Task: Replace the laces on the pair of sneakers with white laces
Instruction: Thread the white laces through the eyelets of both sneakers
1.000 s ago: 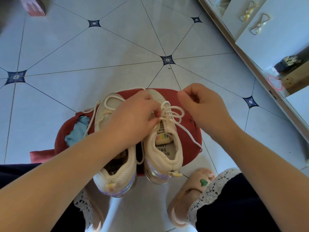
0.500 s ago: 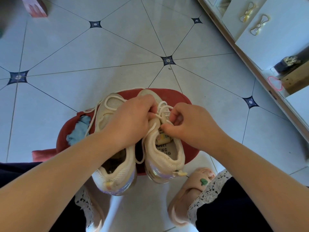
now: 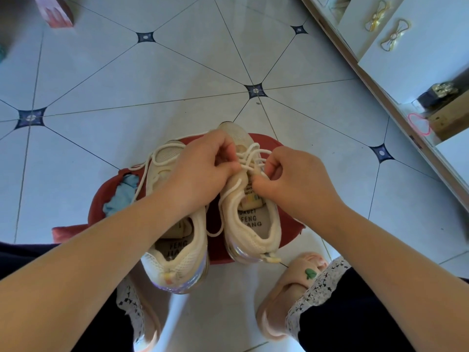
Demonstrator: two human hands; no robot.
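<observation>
Two cream sneakers stand side by side on a red stool [image 3: 284,224], heels toward me. On the right sneaker [image 3: 250,224] a white lace [image 3: 250,154] is threaded through the eyelets. My left hand [image 3: 200,171] pinches that lace at the left side of the tongue. My right hand [image 3: 294,179] pinches the lace at the right side, fingers curled. The left sneaker [image 3: 175,260] lies partly under my left forearm, and its loose lace [image 3: 144,171] trails over the toe and off the stool edge.
A light blue cloth [image 3: 121,194] lies on the stool's left side. My slippered feet [image 3: 286,293] rest on the tiled floor just below the stool. A white cabinet [image 3: 396,54] with bow handles runs along the right. A pink box [image 3: 54,11] sits far left.
My right hand came in from the right of the sneaker and now pinches the lace at the tongue. The left hand stayed on the lace; the sneakers barely shifted.
</observation>
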